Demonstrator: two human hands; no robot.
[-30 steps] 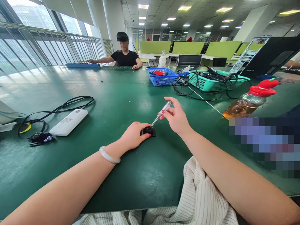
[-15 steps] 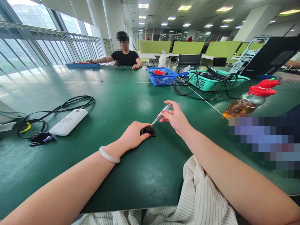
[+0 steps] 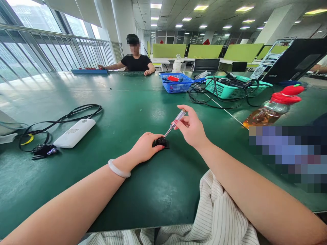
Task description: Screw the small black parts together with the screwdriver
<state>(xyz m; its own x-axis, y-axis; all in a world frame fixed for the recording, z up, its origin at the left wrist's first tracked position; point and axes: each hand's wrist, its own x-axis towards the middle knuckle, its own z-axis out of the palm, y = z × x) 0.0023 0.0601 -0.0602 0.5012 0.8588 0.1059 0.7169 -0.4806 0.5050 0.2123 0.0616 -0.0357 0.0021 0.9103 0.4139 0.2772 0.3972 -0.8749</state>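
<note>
A small black block-like part (image 3: 161,142) rests on the green table, its exact kind too small to make out. My left hand (image 3: 146,147) is closed on it from the left, thumb on the near side and fingers on the far side. In my right hand (image 3: 190,126) is a screwdriver (image 3: 178,119) with a clear handle, tilted down to the left. An index finger lies at the handle's top end while the thumb and other fingers grip its side. The screwdriver's tip meets the top of the black part.
At left lie a white power bank (image 3: 75,133) and black cables (image 3: 68,115). Farther back stand a blue basket (image 3: 178,87) and a green basket (image 3: 224,92) with cables. A red-capped bottle (image 3: 268,110) is at right. A person (image 3: 136,61) sits across the green table (image 3: 122,102).
My right hand has shifted its grip on the screwdriver, its fingers more curled around the handle. My left hand and the black part have stayed in place.
</note>
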